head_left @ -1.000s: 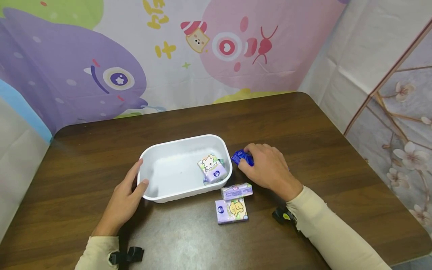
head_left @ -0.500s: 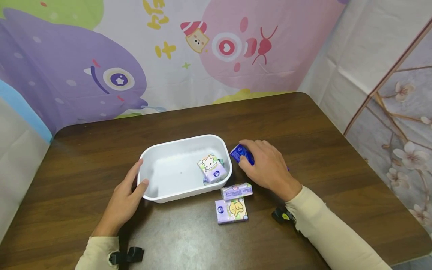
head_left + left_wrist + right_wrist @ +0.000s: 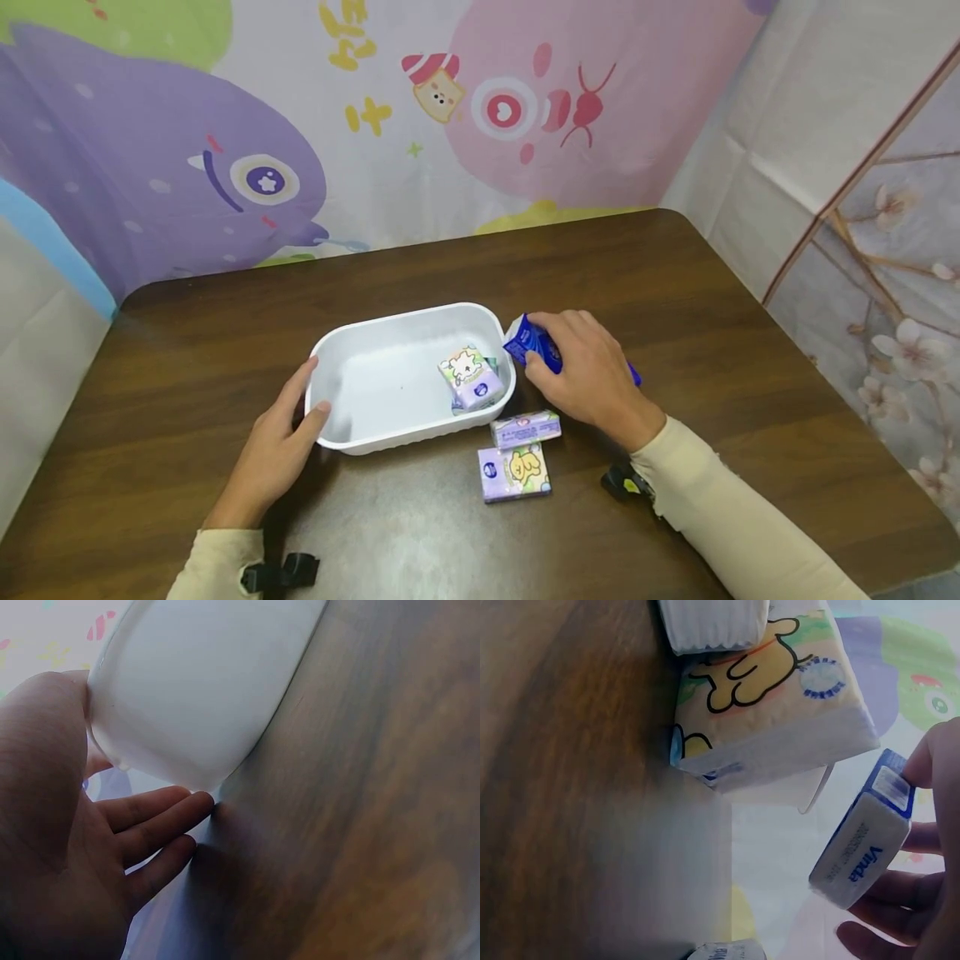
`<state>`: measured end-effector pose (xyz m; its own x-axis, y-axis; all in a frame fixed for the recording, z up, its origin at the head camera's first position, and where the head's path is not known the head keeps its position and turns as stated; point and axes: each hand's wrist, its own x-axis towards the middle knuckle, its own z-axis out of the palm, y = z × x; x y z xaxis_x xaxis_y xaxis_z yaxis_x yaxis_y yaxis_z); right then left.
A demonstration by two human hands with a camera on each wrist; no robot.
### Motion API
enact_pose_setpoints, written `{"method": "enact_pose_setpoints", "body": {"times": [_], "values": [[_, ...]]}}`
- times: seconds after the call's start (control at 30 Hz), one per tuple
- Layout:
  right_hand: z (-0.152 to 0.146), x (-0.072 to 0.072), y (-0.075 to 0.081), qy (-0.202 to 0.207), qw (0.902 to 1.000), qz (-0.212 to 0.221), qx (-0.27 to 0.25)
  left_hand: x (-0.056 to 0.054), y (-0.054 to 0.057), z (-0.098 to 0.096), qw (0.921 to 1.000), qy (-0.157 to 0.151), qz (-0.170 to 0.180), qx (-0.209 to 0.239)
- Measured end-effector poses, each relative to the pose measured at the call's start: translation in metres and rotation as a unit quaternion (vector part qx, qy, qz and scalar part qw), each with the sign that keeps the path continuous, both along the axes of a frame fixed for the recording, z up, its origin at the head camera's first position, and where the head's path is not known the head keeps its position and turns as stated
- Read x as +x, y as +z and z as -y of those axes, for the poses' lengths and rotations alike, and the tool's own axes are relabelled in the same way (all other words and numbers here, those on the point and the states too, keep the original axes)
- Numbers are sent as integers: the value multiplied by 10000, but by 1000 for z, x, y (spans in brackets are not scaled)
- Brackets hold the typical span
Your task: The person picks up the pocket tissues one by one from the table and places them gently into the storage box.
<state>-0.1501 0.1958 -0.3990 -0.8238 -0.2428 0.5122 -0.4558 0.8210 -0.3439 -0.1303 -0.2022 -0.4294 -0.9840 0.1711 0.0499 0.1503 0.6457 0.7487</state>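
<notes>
Just outside the right end of the white tray [image 3: 375,383], your right hand [image 3: 588,367] pinches the blue pack [image 3: 540,343], its fingers parted only by the pack itself. The pack points leftward from those fingers, its leading end at the rim; you cannot tell whether it touches. Its long axis seems to slant from the rim back under your palm, which hides part of it, and the right wrist view shows it tilted, clear of the desk [image 3: 405,517].

That end-to-rim relation is likely what your next move turns on, so your right hand is by far the nearer. Your left hand [image 3: 273,437] rests at the tray's opposite end, fingers loosely extended against the wall, gripping nothing. Watch the upper lilac pack [image 3: 525,429], lying near your right thumb, just beside the tray's near corner.
</notes>
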Motion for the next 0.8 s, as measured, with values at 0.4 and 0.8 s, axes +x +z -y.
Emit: {"method": "enact_pose_setpoints", "body": {"times": [0.4, 0.8], "values": [[14, -3, 0, 643, 9966, -462, -236, 1, -1, 0, 10000, 68, -29, -34], [40, -12, 9, 1307, 9871, -924, 27, 1, 0, -1, 9997, 55, -240, -83]]}}
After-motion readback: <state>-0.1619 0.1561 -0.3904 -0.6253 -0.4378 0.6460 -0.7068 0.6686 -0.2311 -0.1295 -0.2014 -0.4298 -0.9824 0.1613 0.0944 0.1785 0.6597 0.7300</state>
